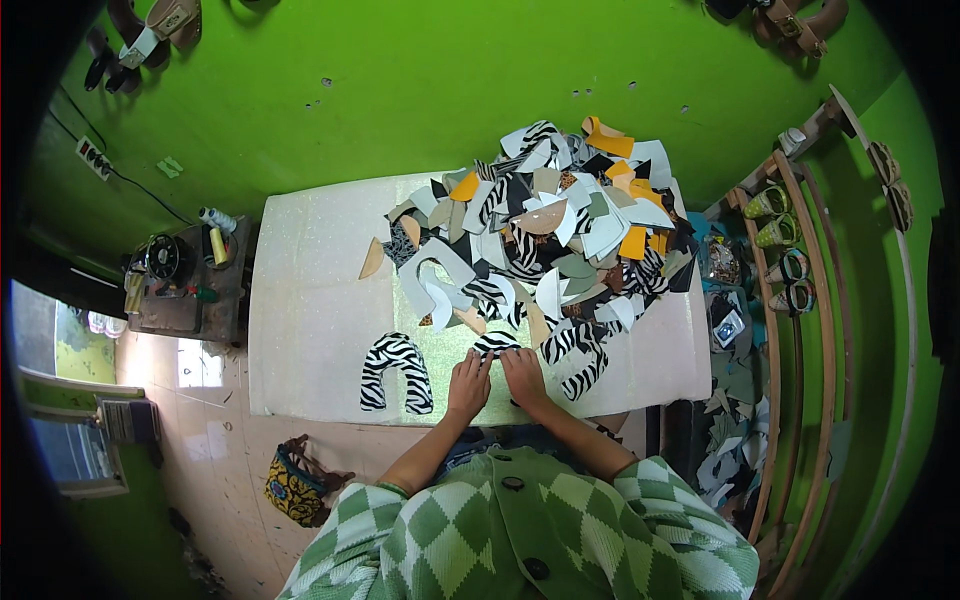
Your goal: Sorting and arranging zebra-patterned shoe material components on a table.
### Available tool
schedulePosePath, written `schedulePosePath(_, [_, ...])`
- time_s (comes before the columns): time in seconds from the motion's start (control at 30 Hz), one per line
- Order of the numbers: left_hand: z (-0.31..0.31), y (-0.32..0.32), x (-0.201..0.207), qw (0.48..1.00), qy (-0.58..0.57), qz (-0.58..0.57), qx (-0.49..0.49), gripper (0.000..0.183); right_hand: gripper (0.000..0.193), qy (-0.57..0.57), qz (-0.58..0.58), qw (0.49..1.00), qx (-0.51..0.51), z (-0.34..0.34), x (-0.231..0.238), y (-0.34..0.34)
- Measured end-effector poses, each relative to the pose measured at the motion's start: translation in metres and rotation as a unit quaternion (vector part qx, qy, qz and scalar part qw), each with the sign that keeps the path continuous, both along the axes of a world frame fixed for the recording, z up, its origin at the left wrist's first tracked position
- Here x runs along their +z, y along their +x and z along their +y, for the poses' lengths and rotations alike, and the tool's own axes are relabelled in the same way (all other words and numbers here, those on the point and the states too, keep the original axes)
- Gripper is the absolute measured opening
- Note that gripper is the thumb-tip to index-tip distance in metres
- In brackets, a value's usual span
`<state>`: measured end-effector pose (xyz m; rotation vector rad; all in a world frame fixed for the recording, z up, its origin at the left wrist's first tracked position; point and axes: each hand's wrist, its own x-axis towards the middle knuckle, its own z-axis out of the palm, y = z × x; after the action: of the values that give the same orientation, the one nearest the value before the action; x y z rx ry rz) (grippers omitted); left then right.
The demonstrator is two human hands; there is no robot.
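My left hand point(470, 383) and my right hand point(524, 377) are side by side at the near part of the table. The fingers of both are bent and closed on the near edge of a curved zebra-print piece point(495, 341), whose lower part they hide. To the left lies a zebra-print arch point(396, 370), flat and apart from my hands. More zebra-print curved pieces point(584, 372) lie just right of my right hand. A large heap of cut scraps point(540, 215) in white, black, grey, tan, yellow and zebra print rises beyond my hands.
All this lies on a pale, sparkly table cover point(310, 290) against a green wall point(420, 90). At left stands a small dark table point(200, 315) with spools. A wooden rack point(790, 330) with sandals is at right, near more scraps point(725, 440). A patterned bag point(295, 485) sits on the floor.
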<state>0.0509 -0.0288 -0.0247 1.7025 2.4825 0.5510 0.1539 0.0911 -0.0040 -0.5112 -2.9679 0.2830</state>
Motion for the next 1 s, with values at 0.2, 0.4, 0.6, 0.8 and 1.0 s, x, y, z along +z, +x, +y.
schedulePosePath(0.2, [0.000, 0.001, 0.002, 1.000, -0.028, 0.013, -0.002, 0.053, 0.047, 0.060, 0.052, 0.997, 0.000, -0.006, -0.005, 0.012])
schedulePosePath(0.4, [-0.002, 0.004, 0.002, 0.999, -0.036, 0.039, 0.006, 0.054, 0.047, 0.051, -0.035, 0.998, -0.023, -0.012, 0.006, 0.007])
schedulePosePath(0.6, [-0.001, 0.006, 0.006, 0.997, -0.044, 0.067, 0.018, 0.054, 0.049, 0.071, -0.040, 0.996, -0.041, -0.015, 0.004, 0.007])
schedulePosePath(0.8, [-0.001, 0.007, 0.013, 0.998, -0.018, 0.051, 0.012, 0.051, 0.045, 0.080, -0.033, 0.994, -0.060, -0.015, -0.002, 0.013])
schedulePosePath(1.0, [-0.002, 0.003, 0.015, 1.000, -0.012, 0.024, 0.003, 0.051, 0.039, 0.089, -0.025, 0.990, -0.107, -0.013, -0.008, 0.025])
